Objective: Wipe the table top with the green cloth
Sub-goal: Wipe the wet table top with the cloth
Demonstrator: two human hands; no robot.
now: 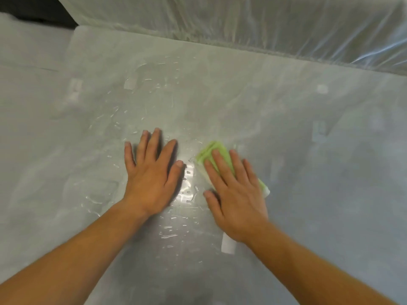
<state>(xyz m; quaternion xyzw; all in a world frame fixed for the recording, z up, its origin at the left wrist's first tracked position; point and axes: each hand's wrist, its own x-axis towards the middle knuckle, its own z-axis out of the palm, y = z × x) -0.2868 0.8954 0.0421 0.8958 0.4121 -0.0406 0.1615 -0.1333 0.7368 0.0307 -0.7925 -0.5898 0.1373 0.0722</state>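
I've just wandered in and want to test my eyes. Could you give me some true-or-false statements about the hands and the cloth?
1. The right hand presses flat on the green cloth. True.
2. The left hand grips a spray bottle. False: it lies flat on the table top, fingers spread, holding nothing.
3. Water droplets glisten on the surface between the hands. True.
4. The green cloth lies untouched at the table's far edge. False: it lies folded under the right hand's fingers.
5. Clear plastic sheeting hangs beyond the far edge. True.
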